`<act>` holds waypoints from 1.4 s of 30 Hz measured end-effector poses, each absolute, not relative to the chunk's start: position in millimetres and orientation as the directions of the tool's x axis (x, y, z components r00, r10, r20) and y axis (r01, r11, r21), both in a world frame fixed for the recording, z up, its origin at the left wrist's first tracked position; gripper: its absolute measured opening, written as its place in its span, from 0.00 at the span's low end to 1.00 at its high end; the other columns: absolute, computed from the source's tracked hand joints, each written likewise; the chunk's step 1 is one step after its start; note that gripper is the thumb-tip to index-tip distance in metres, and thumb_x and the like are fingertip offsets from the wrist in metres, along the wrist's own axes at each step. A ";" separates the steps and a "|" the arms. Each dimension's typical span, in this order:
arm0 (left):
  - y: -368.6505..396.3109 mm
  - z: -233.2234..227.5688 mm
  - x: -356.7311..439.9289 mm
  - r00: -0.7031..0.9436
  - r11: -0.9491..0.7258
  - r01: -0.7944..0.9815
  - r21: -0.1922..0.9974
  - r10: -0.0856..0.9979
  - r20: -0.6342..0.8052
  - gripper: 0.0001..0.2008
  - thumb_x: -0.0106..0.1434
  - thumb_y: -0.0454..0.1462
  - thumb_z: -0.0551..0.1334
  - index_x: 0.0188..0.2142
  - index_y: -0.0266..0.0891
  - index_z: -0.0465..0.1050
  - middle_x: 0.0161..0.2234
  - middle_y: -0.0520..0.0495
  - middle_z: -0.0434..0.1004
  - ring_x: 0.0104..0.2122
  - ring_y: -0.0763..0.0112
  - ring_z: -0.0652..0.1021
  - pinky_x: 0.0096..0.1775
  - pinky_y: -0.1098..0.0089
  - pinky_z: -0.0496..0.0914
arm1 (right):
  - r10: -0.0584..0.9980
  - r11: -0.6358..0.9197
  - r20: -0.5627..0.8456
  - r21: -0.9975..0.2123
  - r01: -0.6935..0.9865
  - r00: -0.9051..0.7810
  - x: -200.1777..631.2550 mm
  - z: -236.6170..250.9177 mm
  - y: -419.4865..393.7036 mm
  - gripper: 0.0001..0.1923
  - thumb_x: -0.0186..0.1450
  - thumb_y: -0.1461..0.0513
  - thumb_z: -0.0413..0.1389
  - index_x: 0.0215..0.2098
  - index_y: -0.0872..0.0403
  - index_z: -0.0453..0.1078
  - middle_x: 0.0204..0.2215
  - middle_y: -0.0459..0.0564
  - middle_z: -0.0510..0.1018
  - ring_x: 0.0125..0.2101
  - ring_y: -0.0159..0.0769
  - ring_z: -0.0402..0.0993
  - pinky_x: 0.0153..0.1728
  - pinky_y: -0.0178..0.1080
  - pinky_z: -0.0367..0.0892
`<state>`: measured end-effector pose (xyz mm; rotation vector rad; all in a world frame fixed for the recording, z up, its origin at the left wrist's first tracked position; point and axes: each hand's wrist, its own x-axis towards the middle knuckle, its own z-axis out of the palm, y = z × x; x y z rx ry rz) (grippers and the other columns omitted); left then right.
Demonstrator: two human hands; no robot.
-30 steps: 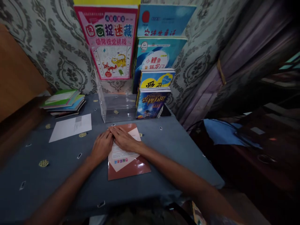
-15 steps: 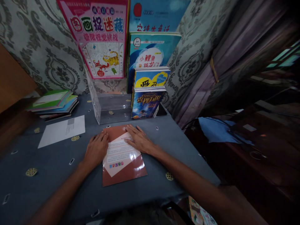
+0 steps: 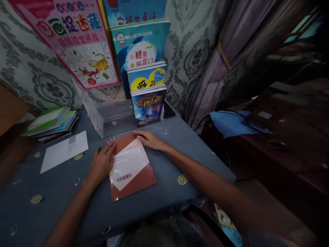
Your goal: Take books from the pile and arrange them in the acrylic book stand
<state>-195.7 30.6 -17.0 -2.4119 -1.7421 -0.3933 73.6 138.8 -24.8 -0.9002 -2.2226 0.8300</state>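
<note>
A thin reddish-brown book [image 3: 146, 178] with a pale slanted panel of print lies flat on the patterned blue-grey tablecloth [image 3: 174, 154]. Along its left edge rests my left hand [image 3: 102, 163], fingers stretched out near the upper left corner. My right hand [image 3: 150, 140] touches the upper right corner, its fingers extended and pointing left; the thumb sits just below them. Neither hand is wrapped round anything. Just beyond the book stands a clear plastic rack [image 3: 94, 115] with upright books in it, among them a pink picture book [image 3: 84, 48] and a dark blue book [image 3: 149, 106].
Several books in a stack [image 3: 51, 121] lie at the back left, with a white sheet [image 3: 65, 151] in front. A dark flat object [image 3: 168, 111] lies beside the rack. Past the table's right edge are a tied curtain [image 3: 208, 79] and blue cloth [image 3: 231, 123].
My right hand has slid off the book's face to its upper right corner, uncovering more print. The left hand stays at the left edge. The camera view has turned a little right.
</note>
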 end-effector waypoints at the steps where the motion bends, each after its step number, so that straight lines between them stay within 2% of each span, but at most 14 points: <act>1: 33.2 -16.4 -195.9 0.314 -0.337 0.941 0.038 0.908 0.277 0.25 0.70 0.34 0.46 0.63 0.38 0.66 0.64 0.37 0.68 0.63 0.53 0.71 0.61 0.44 0.63 | 0.755 0.562 0.280 -0.742 0.365 -0.594 73.8 -24.7 139.8 0.20 0.74 0.62 0.47 0.62 0.53 0.68 0.59 0.53 0.76 0.59 0.39 0.72 0.61 0.49 0.65; 5: 47.8 -13.2 -189.0 0.403 -0.428 0.901 0.073 0.886 0.228 0.24 0.72 0.39 0.47 0.64 0.38 0.65 0.65 0.37 0.68 0.64 0.55 0.69 0.64 0.46 0.61 | 0.765 0.520 0.257 -0.787 0.332 -0.590 74.3 -23.9 143.2 0.21 0.74 0.62 0.46 0.63 0.57 0.66 0.57 0.56 0.78 0.57 0.39 0.74 0.60 0.47 0.67; 8: 60.3 -10.2 -175.6 0.457 -0.479 0.872 0.099 0.870 0.186 0.26 0.74 0.44 0.46 0.65 0.37 0.64 0.66 0.37 0.66 0.66 0.55 0.67 0.65 0.46 0.59 | 0.767 0.521 0.267 -0.789 0.324 -0.583 74.2 -24.5 144.9 0.21 0.74 0.62 0.46 0.63 0.57 0.67 0.56 0.55 0.79 0.57 0.39 0.74 0.60 0.47 0.66; 16: 76.8 -7.1 -139.1 0.563 -0.573 0.805 0.155 0.820 0.104 0.25 0.76 0.43 0.44 0.68 0.42 0.59 0.69 0.41 0.60 0.70 0.58 0.59 0.66 0.44 0.53 | 0.762 0.546 0.286 -0.766 0.339 -0.581 72.3 -26.3 147.8 0.21 0.74 0.63 0.46 0.62 0.58 0.68 0.57 0.55 0.77 0.58 0.38 0.73 0.60 0.45 0.66; 20: 75.9 -10.5 -132.5 0.611 -0.622 0.763 0.176 0.783 0.118 0.25 0.75 0.41 0.45 0.68 0.42 0.59 0.68 0.39 0.62 0.69 0.57 0.60 0.66 0.43 0.52 | 0.759 0.544 0.291 -0.775 0.322 -0.582 72.1 -27.8 149.5 0.20 0.74 0.64 0.46 0.61 0.55 0.69 0.56 0.53 0.79 0.56 0.38 0.74 0.60 0.46 0.66; 27: 67.7 -11.7 -126.7 0.694 -0.711 0.669 0.216 0.702 0.161 0.23 0.76 0.42 0.47 0.66 0.44 0.63 0.64 0.39 0.68 0.67 0.56 0.64 0.65 0.39 0.53 | 0.748 0.545 0.303 -0.788 0.286 -0.591 72.7 -30.4 149.7 0.20 0.75 0.62 0.46 0.60 0.57 0.69 0.55 0.55 0.79 0.54 0.37 0.76 0.57 0.42 0.68; 36: 38.4 -3.0 -120.5 0.777 -0.783 0.586 0.209 0.616 0.129 0.22 0.76 0.42 0.46 0.66 0.44 0.64 0.65 0.43 0.67 0.67 0.60 0.65 0.66 0.43 0.54 | 0.744 0.551 0.304 -0.783 0.290 -0.595 75.8 -27.4 146.8 0.18 0.75 0.61 0.47 0.59 0.55 0.70 0.57 0.55 0.77 0.57 0.38 0.73 0.60 0.47 0.66; 42: 15.2 1.7 -120.1 0.833 -0.827 0.518 0.219 0.546 0.088 0.22 0.77 0.41 0.46 0.66 0.44 0.62 0.66 0.45 0.65 0.68 0.61 0.62 0.68 0.44 0.51 | 0.749 0.553 0.318 -0.784 0.283 -0.581 73.8 -32.7 148.3 0.18 0.75 0.61 0.48 0.59 0.55 0.70 0.57 0.54 0.77 0.57 0.38 0.73 0.60 0.47 0.66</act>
